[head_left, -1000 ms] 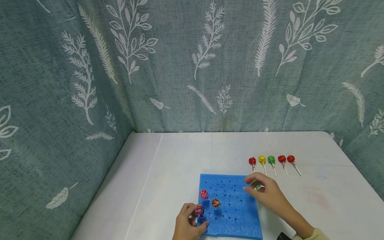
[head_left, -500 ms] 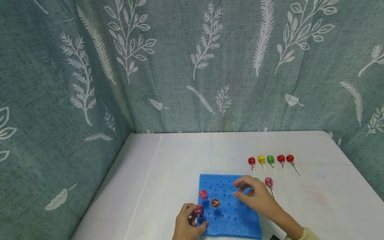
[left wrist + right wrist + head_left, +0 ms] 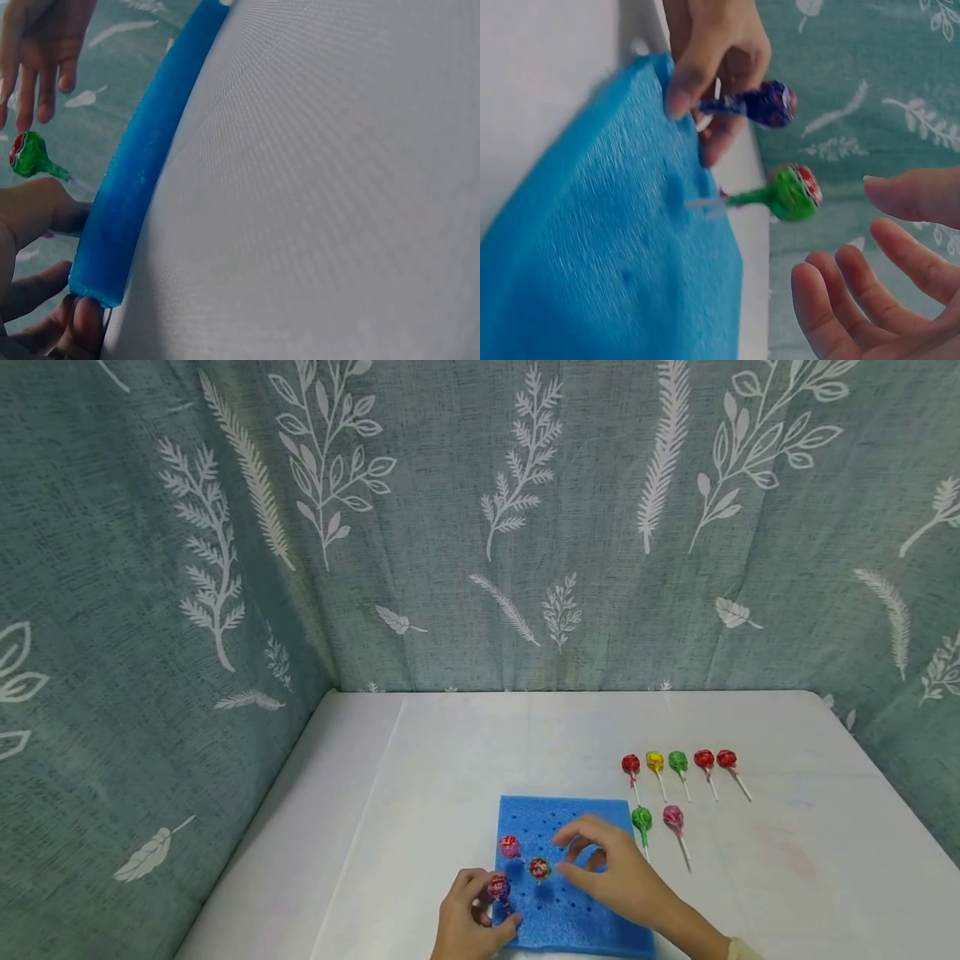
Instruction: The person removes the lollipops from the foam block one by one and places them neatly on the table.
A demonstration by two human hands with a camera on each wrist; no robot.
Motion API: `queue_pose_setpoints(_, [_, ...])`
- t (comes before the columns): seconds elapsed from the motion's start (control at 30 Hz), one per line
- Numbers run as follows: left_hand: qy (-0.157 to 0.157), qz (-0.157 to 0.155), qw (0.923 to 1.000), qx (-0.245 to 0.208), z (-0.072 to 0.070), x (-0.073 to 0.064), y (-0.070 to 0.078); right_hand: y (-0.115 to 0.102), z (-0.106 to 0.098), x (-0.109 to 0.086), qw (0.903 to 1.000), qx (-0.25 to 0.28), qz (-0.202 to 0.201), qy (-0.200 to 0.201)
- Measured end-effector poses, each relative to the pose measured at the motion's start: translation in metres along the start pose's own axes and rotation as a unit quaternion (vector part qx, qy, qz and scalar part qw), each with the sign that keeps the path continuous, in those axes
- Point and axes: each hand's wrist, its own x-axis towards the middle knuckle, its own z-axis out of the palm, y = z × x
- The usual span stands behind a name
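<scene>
Lollipop (image 3: 540,868), glossy-wrapped, stands upright, round head topmost, in pitted foam board (image 3: 570,933); the left hand (image 3: 463,920) grips the board's edge, the right hand (image 3: 618,872) hovers nearby, fingers apart.

Head view: bottom edge crops your left grip (image 3: 468,914), right sleeve (image 3: 741,950) and the counter (image 3: 390,860). Your right grip (image 3: 618,872) hides part of the pad (image 3: 558,937). Print on the lollipops (image 3: 678,760) too small to read. Left wrist: pad cut at top; your left grip blocks most of a pink bit (image 3: 49,235). Right wrist: pad's blurred, cropped left and bottom; right grip cropped right.
</scene>
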Motion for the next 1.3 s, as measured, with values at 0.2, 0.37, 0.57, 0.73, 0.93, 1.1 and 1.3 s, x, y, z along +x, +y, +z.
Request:
queue_pose_setpoints(0.2, [0.004,0.008,0.9999,0.009,0.0,0.0,0.0,0.001,0.014,-0.001,0.9996,0.022,-0.003,-0.018])
queue_pose_setpoints(0.37, [0.003,0.005,0.9999,0.015,0.0,0.001,0.0,0.003,0.022,0.0,0.9992,0.035,-0.012,-0.015])
queue_pose_setpoints(0.57, [0.004,0.007,0.9998,0.017,0.001,0.001,0.001,0.01,0.033,0.003,0.9997,0.022,-0.005,-0.005])
queue_pose_setpoints(0.73, [0.007,0.007,0.9997,0.023,0.0,0.001,0.002,0.01,0.044,0.005,0.9995,0.031,-0.008,-0.007])
queue_pose_setpoints(0.93, [0.005,0.007,0.9996,0.027,-0.001,0.001,0.001,0.012,0.049,0.007,0.9976,0.07,0.005,0.001])
queue_pose_setpoints(1.1, [0.007,0.005,0.9996,0.026,-0.001,0.002,0.001,0.013,0.05,0.007,0.997,0.075,0.019,0.005])
queue_pose_setpoints(1.3, [0.002,-0.006,0.9996,0.027,0.001,0.002,0.001,0.016,0.051,0.005,0.995,0.098,0.017,0.014])
